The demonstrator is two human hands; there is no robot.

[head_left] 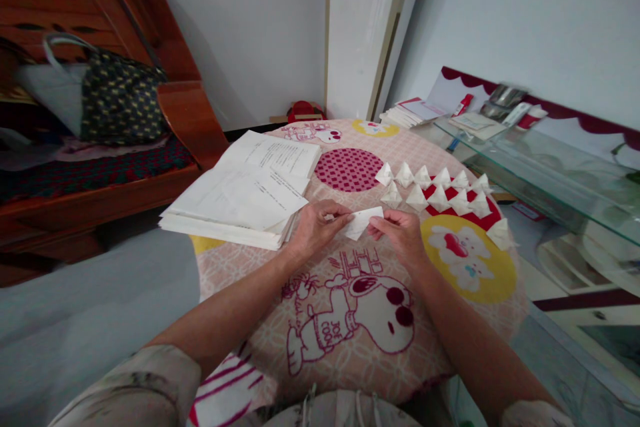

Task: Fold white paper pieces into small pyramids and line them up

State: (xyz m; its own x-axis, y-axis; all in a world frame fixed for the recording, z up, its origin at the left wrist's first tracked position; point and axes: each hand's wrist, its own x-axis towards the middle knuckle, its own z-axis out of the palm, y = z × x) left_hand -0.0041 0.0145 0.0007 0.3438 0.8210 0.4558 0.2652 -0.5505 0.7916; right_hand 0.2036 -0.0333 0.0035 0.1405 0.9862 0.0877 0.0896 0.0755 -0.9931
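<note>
The table (270,360) carries a printed cloth (430,360). Both hands are positioned over its middle. The left hand (320,227) is closed to a pinch, thumb and fingers gripping the left end of a paper slip (363,221). The right hand (399,230) is likewise pinched, with fingertips on the right end of the slip. The slip is located between the hands; whether it touches the cloth cannot be told.

To the right, a single folded piece (499,233) lies near the table's edge. Beyond it, further folded pieces (439,198) stand in two rows. Left of the hands rests a paper stack (225,200), printed sheets uppermost.

Past the table's right side is a glass shelf (550,167). Farther left, a bag (123,100) sits on a wooden bench (185,120). A tall white unit (363,33) stands at the rear.
</note>
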